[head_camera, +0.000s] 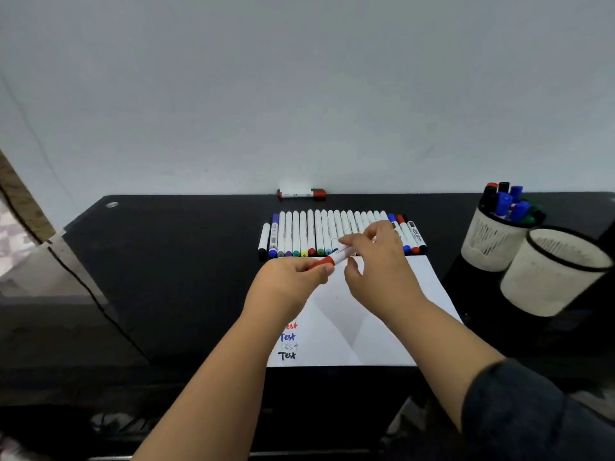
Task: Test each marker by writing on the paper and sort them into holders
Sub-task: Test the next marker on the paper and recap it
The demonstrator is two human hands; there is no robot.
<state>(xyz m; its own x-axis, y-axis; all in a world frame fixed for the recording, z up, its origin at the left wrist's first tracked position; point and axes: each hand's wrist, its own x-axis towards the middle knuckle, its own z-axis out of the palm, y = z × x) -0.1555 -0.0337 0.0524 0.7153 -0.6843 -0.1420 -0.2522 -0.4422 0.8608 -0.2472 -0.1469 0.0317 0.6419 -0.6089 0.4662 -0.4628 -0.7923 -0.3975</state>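
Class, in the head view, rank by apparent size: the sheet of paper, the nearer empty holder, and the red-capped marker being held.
1. Sheet of paper, largest.
2. Nearer empty holder; nearness to the camera may inflate it.
3. Red-capped marker, smallest, partly hidden by both hands.

Colours on the black surface (186, 261)
White paper (376, 334) has red, blue, grey (very faint) and black words; the held marker (334, 258) is white, red-capped.

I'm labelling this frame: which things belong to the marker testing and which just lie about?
Job: red marker held by left hand and right hand; marker row; paper; holders.
Lying about: markers by the wall; cable.
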